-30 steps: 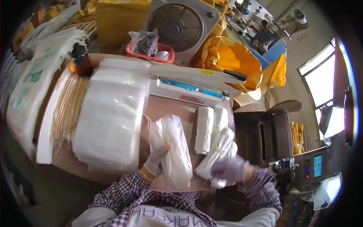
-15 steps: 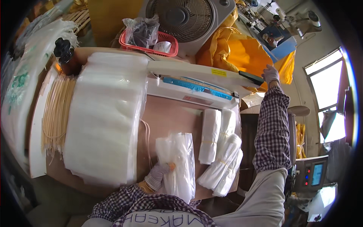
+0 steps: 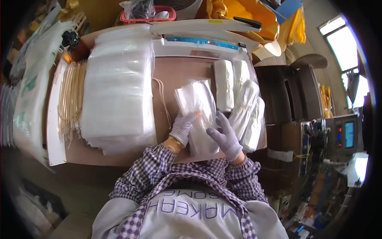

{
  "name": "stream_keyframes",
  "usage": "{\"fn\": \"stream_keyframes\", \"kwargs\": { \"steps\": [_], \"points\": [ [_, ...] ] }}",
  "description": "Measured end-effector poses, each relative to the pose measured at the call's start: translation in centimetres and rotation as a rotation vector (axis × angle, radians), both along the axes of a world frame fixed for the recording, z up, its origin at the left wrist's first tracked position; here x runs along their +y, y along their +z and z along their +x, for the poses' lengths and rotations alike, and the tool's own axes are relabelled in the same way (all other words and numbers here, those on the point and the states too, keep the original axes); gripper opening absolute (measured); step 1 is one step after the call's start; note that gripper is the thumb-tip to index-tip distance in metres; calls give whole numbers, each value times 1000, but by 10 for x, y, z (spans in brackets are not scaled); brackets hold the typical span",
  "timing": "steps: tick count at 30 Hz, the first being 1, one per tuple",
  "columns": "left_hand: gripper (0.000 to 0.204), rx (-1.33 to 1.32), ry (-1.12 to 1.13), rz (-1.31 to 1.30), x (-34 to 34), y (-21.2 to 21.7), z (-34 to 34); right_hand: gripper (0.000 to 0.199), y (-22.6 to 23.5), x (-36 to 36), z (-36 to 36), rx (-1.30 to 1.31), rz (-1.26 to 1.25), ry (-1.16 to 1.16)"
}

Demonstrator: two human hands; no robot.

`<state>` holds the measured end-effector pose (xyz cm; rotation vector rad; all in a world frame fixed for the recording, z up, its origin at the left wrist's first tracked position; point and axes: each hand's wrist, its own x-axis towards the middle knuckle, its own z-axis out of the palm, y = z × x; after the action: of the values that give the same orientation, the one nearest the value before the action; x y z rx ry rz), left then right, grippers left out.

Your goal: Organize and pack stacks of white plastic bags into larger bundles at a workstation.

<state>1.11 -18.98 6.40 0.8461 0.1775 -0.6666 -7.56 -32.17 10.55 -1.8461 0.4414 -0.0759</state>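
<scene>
A folded stack of clear plastic bags (image 3: 197,97) lies near the table's front edge. My left hand (image 3: 184,129), in a striped glove with one bare fingertip, grips its left side with the thumb on top. At the right side of that stack my right hand (image 3: 227,139), gloved too, has thumb and fingers spread, the fingertips over or against the plastic edge. Just right of it lie several rolled bundles of clear bags (image 3: 243,105). To the left rests a large flat pile of clear plastic bags (image 3: 118,87).
Behind stands a long white heat sealer (image 3: 175,51) with a blue strip and a raised black-handled arm (image 3: 246,22). Thin tan ties (image 3: 71,103) fill the left side. A red basket (image 3: 169,16) and yellow sacking (image 3: 242,14) are at the back. A dark chair (image 3: 290,95) stands right.
My right hand has left the sealer's black handle and come down beside the folded bags. My left hand still holds them. The view has tilted downward, shifting the table up.
</scene>
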Motion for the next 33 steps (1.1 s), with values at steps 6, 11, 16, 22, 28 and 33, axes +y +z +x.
{"fn": "stream_keyframes", "kwargs": {
  "steps": [6, 11, 16, 22, 28, 33],
  "points": [
    [56, -39, -143, -121, 28, 4, -28, 61, -8, 14, -9, 96, 612, -59],
    [52, 23, -192, -247, 54, 17, -39, 57, -27, 24, -22, 0, 780, -39],
    [50, 9, -188, -249, 61, 14, -35, 64, -26, 43, -16, -95, 587, -165],
    [41, -113, -70, -92, 73, -18, -45, 59, -9, 58, -25, -101, 642, 7],
    [34, -166, -39, 58, 54, -20, -50, 45, -40, 45, -30, -240, -615, 117],
    [35, -88, 24, -31, 56, -15, -57, 43, -11, 38, -23, -32, -516, 289]
  ]
}}
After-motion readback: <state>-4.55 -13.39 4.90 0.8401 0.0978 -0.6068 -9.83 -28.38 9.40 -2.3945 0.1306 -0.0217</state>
